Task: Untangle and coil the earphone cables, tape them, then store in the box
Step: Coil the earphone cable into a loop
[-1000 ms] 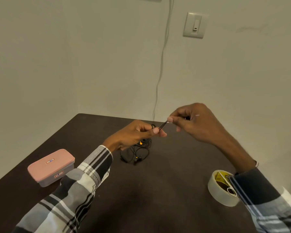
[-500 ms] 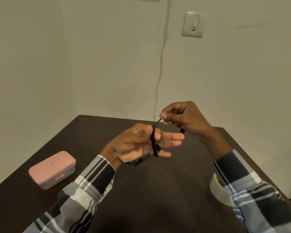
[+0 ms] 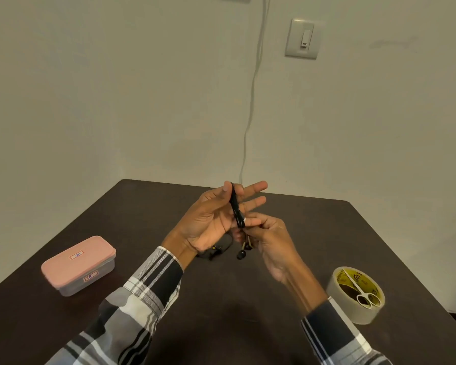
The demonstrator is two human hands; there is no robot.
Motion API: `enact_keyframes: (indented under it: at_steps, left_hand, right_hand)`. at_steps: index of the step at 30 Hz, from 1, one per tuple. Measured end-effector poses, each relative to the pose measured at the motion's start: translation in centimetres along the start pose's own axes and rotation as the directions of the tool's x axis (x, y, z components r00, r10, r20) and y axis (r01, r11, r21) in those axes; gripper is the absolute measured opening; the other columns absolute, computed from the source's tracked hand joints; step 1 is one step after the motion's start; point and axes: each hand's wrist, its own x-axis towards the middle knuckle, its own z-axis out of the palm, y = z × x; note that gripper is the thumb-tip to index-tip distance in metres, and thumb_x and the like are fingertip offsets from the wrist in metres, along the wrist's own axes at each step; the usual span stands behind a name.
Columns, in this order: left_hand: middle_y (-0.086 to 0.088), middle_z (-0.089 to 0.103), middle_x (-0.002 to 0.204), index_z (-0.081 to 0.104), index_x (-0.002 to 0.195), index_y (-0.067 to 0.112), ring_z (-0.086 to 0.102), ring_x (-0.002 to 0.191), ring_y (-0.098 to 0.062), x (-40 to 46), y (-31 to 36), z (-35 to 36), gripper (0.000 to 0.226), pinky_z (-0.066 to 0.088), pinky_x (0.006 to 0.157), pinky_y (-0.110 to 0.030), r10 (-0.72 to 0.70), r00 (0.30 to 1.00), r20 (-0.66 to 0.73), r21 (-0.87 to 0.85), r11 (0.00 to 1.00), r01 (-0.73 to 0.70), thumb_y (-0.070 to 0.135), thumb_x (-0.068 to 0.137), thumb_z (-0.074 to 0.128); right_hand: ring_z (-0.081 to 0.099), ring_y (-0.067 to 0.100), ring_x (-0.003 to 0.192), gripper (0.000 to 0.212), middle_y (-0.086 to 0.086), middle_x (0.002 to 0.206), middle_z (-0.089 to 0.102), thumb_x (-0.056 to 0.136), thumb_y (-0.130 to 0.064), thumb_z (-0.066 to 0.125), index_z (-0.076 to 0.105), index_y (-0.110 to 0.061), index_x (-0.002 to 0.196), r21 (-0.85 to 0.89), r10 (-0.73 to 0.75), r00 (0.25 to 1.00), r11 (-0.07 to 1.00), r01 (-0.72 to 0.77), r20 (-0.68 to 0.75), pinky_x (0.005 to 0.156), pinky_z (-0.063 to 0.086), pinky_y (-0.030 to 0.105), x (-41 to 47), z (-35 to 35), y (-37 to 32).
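Observation:
A black earphone cable (image 3: 236,205) is wound in loops around the spread fingers of my left hand (image 3: 216,219), palm up above the table's middle. My right hand (image 3: 267,234) pinches the cable's lower end just below the coil, and two earbuds (image 3: 242,252) dangle under it. Another dark tangle of earphone cable (image 3: 216,252) lies on the table, mostly hidden behind my left wrist. The pink-lidded box (image 3: 78,264) sits closed at the left. A roll of white tape (image 3: 356,295) stands at the right.
Small scissors (image 3: 363,293) rest on top of the tape roll. The dark table (image 3: 221,325) ends at a far edge by the wall, where a white cord (image 3: 250,114) hangs down. A wall switch (image 3: 303,38) is at the upper right.
My left hand has opened and turned palm up with the cable wrapped around its fingers. My right hand dropped from above the left hand to below the coil, bringing the earbuds with it.

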Motion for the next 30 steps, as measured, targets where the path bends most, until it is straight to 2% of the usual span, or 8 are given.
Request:
enact_keyframes:
  at_steps: [6, 9, 15, 20, 22, 24, 27, 30]
  left_hand:
    - [-0.023, 0.044, 0.148, 0.067, 0.090, 0.010, 0.039, 0.139, -0.043, 0.4, 0.1, 0.3, 0.023, 0.040, 0.106, -0.062, 0.028, 0.999, 0.037, -0.052, 0.998, -0.026, 0.032, 0.094, 0.062]
    - [-0.024, 0.049, 0.144, 0.066, 0.086, 0.010, 0.042, 0.137, -0.043, 0.4, 0.4, 0.1, 0.023, 0.036, 0.104, -0.065, 0.045, 0.997, 0.069, -0.074, 0.997, -0.039, 0.031, 0.094, 0.062]
    - [-0.020, 0.067, 0.122, 0.064, 0.076, 0.012, 0.053, 0.127, -0.045, 0.3, 0.4, -0.2, 0.029, 0.041, 0.101, -0.064, 0.077, 0.992, 0.100, -0.147, 0.987, -0.062, 0.028, 0.097, 0.050]
    - [-0.017, 0.071, 0.090, 0.059, 0.071, 0.013, 0.063, 0.114, -0.045, 0.5, 0.0, 0.2, 0.036, 0.045, 0.093, -0.066, 0.001, 0.995, 0.103, -0.203, 0.979, 0.020, 0.029, 0.097, 0.041]
    - [-0.014, 0.068, 0.079, 0.059, 0.071, 0.014, 0.067, 0.106, -0.042, 0.6, 0.0, 0.3, 0.037, 0.050, 0.089, -0.063, -0.028, 0.995, 0.091, -0.170, 0.984, 0.043, 0.029, 0.099, 0.039]
    - [-0.011, 0.065, 0.071, 0.059, 0.070, 0.015, 0.071, 0.094, -0.038, 0.7, 0.0, 0.3, 0.041, 0.052, 0.087, -0.060, -0.051, 0.997, 0.062, -0.103, 0.993, 0.057, 0.029, 0.101, 0.035]
    - [-0.008, 0.057, 0.063, 0.056, 0.072, 0.016, 0.066, 0.082, -0.036, 0.9, 0.0, 0.3, 0.038, 0.055, 0.083, -0.056, -0.086, 0.996, -0.006, -0.010, 0.996, 0.085, 0.029, 0.102, 0.036]
    - [-0.003, 0.047, 0.055, 0.053, 0.074, 0.014, 0.070, 0.061, -0.027, 1.0, -0.2, 0.3, 0.039, 0.062, 0.066, -0.045, -0.110, 0.992, -0.059, 0.034, 0.993, 0.112, 0.029, 0.105, 0.034]
  right_hand:
    - [0.075, 0.025, 0.076, 0.013, 0.018, 0.085, 0.074, 0.081, -0.003, 0.068, 0.078, -0.002, 0.089, 0.253, 0.119, 0.990, 0.958, -0.134, 0.073, 0.072, 0.061, 0.033, -0.2, 1.1, 0.3]
    - [0.074, 0.026, 0.083, 0.023, 0.020, 0.094, 0.072, 0.081, -0.003, 0.069, 0.072, 0.007, 0.102, 0.322, 0.137, 0.981, 0.931, -0.175, 0.136, 0.076, 0.062, 0.036, -0.2, 1.0, -0.4]
    - [0.071, 0.026, 0.090, 0.024, 0.017, 0.105, 0.072, 0.079, 0.001, 0.070, 0.072, 0.008, 0.103, 0.251, 0.101, 0.983, 0.958, -0.138, 0.154, 0.092, 0.056, 0.046, 0.1, 0.7, -1.4]
    - [0.072, 0.027, 0.092, 0.018, 0.015, 0.102, 0.075, 0.087, 0.005, 0.064, 0.076, -0.002, 0.099, 0.201, 0.072, 0.990, 0.975, -0.096, 0.120, 0.083, 0.060, 0.039, 0.3, 0.0, -1.5]
    - [0.073, 0.025, 0.093, 0.018, 0.011, 0.100, 0.076, 0.080, 0.004, 0.071, 0.079, -0.008, 0.091, 0.198, 0.085, 0.990, 0.974, -0.106, 0.113, 0.086, 0.061, 0.040, 0.3, -0.3, -1.6]
    - [0.074, 0.023, 0.092, 0.017, 0.008, 0.097, 0.076, 0.075, 0.002, 0.075, 0.080, -0.010, 0.086, 0.208, 0.089, 0.988, 0.972, -0.115, 0.127, 0.080, 0.061, 0.037, 0.2, -0.8, -1.8]
    - [0.073, 0.021, 0.091, 0.014, 0.005, 0.089, 0.074, 0.088, -0.006, 0.068, 0.078, -0.003, 0.097, 0.214, 0.096, 0.974, 0.967, -0.140, 0.205, 0.087, 0.059, 0.041, -0.2, -1.5, -2.4]
    - [0.066, 0.012, 0.081, 0.046, 0.000, 0.082, 0.063, 0.095, -0.023, 0.054, 0.061, 0.012, 0.124, 0.256, 0.114, 0.945, 0.946, -0.198, 0.308, 0.098, 0.054, 0.048, -0.6, -1.8, -3.1]
